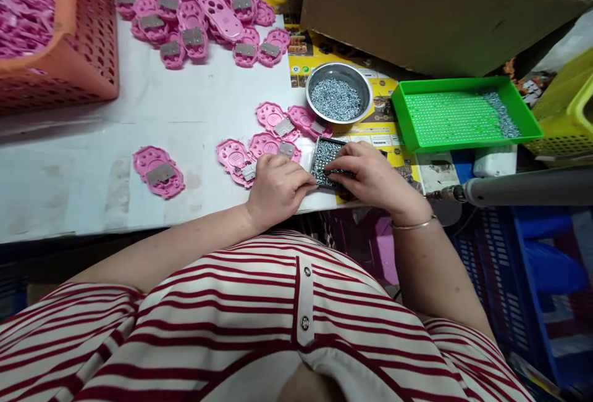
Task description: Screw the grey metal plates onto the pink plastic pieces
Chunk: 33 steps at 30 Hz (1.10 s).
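A small dark tray (316, 154) of shiny metal pieces, which look like screws, sits near the table's front edge. The fingers of my right hand (373, 176) are bent into it, tips drawn together among the pieces; what they pinch is too small to make out. My left hand (281, 189) is closed, its fingertips at the tray's near left corner. Whether they grip the rim or a small piece is hidden. Beside my left hand lie several pink plastic shells with grey metal plates, one pink shell (231, 155) partly behind the hand. Another pink shell (160, 171) lies apart, further left.
A metal bowl (364, 108) of similar pieces stands behind the tray. Right of it is a green tray (445, 146). A cardboard box (393, 19) and a heap of pink shells (192, 16) occupy the back. An orange basket (88, 50) stands left; a grey bar (528, 188) juts in right.
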Each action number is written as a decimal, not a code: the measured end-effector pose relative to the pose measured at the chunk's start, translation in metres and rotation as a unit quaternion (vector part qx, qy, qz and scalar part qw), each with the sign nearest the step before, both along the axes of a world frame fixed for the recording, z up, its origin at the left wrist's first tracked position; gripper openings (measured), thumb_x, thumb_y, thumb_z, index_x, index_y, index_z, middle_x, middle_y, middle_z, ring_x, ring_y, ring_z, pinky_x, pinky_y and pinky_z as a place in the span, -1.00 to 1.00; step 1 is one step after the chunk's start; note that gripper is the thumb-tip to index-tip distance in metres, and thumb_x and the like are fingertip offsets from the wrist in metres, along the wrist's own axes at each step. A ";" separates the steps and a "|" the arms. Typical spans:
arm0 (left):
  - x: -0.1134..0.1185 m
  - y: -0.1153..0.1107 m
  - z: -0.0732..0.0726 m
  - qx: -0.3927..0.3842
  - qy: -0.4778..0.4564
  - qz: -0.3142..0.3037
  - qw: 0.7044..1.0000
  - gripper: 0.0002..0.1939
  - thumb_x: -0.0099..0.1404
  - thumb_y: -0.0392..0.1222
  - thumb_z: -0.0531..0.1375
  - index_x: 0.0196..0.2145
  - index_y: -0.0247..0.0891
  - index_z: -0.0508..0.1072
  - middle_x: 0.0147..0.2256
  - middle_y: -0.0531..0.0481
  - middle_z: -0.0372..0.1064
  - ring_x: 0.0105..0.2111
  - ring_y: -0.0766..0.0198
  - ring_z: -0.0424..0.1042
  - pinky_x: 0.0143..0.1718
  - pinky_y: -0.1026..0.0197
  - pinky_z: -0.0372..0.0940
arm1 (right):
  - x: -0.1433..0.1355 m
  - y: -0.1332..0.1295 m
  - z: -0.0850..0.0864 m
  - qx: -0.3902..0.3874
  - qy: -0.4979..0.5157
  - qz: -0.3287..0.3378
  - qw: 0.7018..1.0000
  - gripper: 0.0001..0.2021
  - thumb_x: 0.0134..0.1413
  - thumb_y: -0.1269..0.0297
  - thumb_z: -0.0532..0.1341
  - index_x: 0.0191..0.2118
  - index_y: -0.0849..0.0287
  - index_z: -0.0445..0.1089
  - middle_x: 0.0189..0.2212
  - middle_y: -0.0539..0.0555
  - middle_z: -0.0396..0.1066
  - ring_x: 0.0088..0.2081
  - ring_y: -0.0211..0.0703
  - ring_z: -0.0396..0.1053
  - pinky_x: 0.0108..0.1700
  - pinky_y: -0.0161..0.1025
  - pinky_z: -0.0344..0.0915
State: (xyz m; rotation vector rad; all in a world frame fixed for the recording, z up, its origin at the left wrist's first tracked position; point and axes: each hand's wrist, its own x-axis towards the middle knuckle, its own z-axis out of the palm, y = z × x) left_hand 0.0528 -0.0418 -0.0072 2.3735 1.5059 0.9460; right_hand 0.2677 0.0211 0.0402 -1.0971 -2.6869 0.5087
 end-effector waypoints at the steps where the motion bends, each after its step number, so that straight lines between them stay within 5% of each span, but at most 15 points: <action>1: 0.000 0.000 0.000 0.003 -0.002 -0.001 1.000 -0.85 0.34 -0.20 0.21 -0.39 -0.14 0.55 -0.40 0.04 0.54 -0.28 0.13 0.38 -0.11 -0.01 0.08 | 0.009 0.000 0.005 0.004 -0.014 -0.008 1.000 -0.80 0.19 0.22 0.20 -0.13 0.14 0.48 -0.26 0.16 0.39 -0.18 -0.02 0.32 -0.11 -0.10 0.23; 6: 0.000 0.000 0.001 -0.003 -0.006 -0.001 1.000 -0.84 0.34 -0.20 0.21 -0.40 -0.13 0.56 -0.41 0.04 0.54 -0.28 0.13 0.38 -0.09 -0.03 0.09 | 0.031 -0.004 0.017 -0.032 -0.121 -0.037 0.991 -0.86 0.09 0.30 0.26 -0.21 0.17 0.48 -0.33 0.14 0.46 -0.27 -0.04 0.34 -0.20 -0.13 0.22; 10: 0.000 0.000 0.000 -0.003 -0.006 -0.003 1.000 -0.84 0.34 -0.19 0.21 -0.39 -0.14 0.56 -0.41 0.03 0.53 -0.28 0.13 0.37 -0.09 -0.03 0.08 | 0.009 -0.006 0.004 -0.050 -0.052 -0.020 0.997 -0.88 0.16 0.34 0.20 -0.23 0.18 0.48 -0.31 0.12 0.49 -0.23 -0.10 0.35 -0.14 -0.18 0.22; 16: 0.000 0.000 0.000 -0.003 0.001 -0.005 1.000 -0.85 0.35 -0.21 0.20 -0.37 -0.13 0.56 -0.41 0.04 0.53 -0.27 0.14 0.37 -0.09 -0.02 0.07 | -0.027 0.005 -0.015 0.020 0.023 -0.098 0.995 -0.77 0.23 0.22 0.15 -0.17 0.23 0.48 -0.26 0.20 0.41 -0.18 -0.03 0.31 -0.12 -0.12 0.20; 24: 0.000 0.000 0.000 -0.006 0.001 -0.006 1.000 -0.84 0.34 -0.21 0.20 -0.38 -0.13 0.56 -0.40 0.03 0.54 -0.27 0.13 0.37 -0.07 -0.03 0.07 | -0.016 -0.002 -0.004 -0.048 0.023 0.045 0.998 -0.83 0.22 0.25 0.17 -0.22 0.16 0.48 -0.32 0.10 0.35 -0.22 -0.11 0.27 -0.17 -0.17 0.17; 30: -0.001 0.000 0.000 -0.001 0.004 -0.008 1.000 -0.84 0.34 -0.21 0.20 -0.38 -0.14 0.55 -0.41 0.05 0.53 -0.28 0.13 0.36 -0.09 -0.01 0.06 | -0.024 0.005 -0.018 0.044 0.027 -0.082 0.995 -0.77 0.26 0.23 0.11 -0.15 0.19 0.46 -0.26 0.18 0.36 -0.17 -0.01 0.27 -0.12 -0.09 0.19; 33: -0.001 0.000 0.000 -0.001 0.001 -0.010 1.000 -0.85 0.33 -0.24 0.20 -0.38 -0.14 0.55 -0.41 0.05 0.54 -0.28 0.13 0.36 -0.09 -0.01 0.06 | -0.026 0.005 -0.017 0.033 0.019 -0.063 0.997 -0.78 0.25 0.24 0.11 -0.16 0.21 0.46 -0.25 0.19 0.37 -0.16 0.00 0.27 -0.11 -0.08 0.20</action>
